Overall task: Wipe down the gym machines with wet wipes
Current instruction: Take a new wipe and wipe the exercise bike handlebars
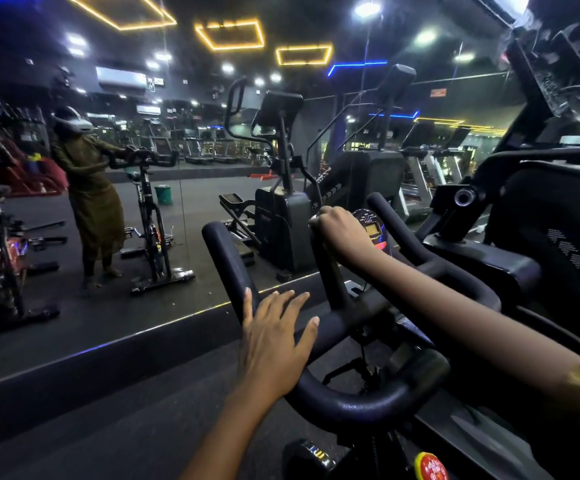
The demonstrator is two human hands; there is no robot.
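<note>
1. Right hand [340, 233] clamped round middle grip [333, 282] of handlebar [361, 403], top end; white scrap [313, 220] at fingertips, likely the wipe.
2. Left hand [274, 337] flat, fingers spread, beside left prong [226, 265]: brace there.
3. Twist wipe down whole grip.

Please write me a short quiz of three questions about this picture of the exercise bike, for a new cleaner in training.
1. True or false: the right hand grips an upright bar of the handlebar.
2. Choose one: the left hand is A) curled round a bottle, B) open with fingers spread, C) out of view.
3. Fill the gap: the bucket seen in the mirror is ____ in colour.
Key: 1 true; 2 B; 3 green.
</note>
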